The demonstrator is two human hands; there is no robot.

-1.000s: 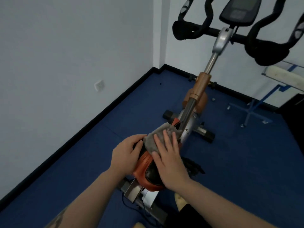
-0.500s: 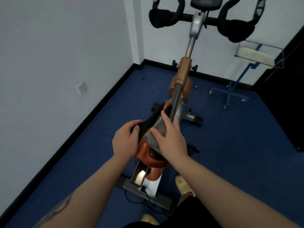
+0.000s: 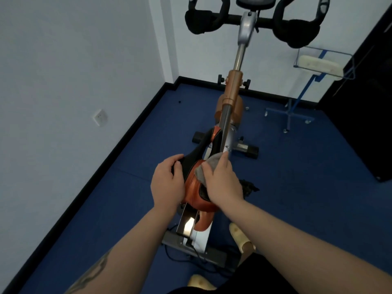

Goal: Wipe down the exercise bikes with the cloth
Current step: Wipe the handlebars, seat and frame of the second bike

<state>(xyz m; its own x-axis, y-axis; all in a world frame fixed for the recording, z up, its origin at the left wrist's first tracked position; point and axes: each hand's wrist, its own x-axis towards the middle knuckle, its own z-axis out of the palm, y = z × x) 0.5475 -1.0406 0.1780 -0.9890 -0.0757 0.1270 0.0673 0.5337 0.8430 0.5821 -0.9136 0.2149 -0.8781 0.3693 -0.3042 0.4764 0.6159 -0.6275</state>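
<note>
A grey cloth (image 3: 206, 167) lies bunched on the orange and black saddle (image 3: 196, 190) of the exercise bike (image 3: 231, 96), in the middle of the view. The right hand (image 3: 222, 183) lies flat on top of it, fingers nearly straight and pointing to the far side, pressing the cloth against the saddle beside the steel post (image 3: 226, 126). The left hand (image 3: 167, 183) grips the saddle's left edge, fingers curled over the black rim. Both forearms reach in from the near edge.

Blue floor (image 3: 131, 166) lies open on both sides of the bike; a white wall (image 3: 63, 81) with a socket (image 3: 100, 117) runs along the left, a blue-framed stand (image 3: 301, 98) sits far right, and a dark cabinet (image 3: 364, 115) fills the right edge.

Compared with half a second ago, the right hand has slid slightly nearer on the saddle, with more cloth showing at its left side; the left hand's grip is unchanged.
</note>
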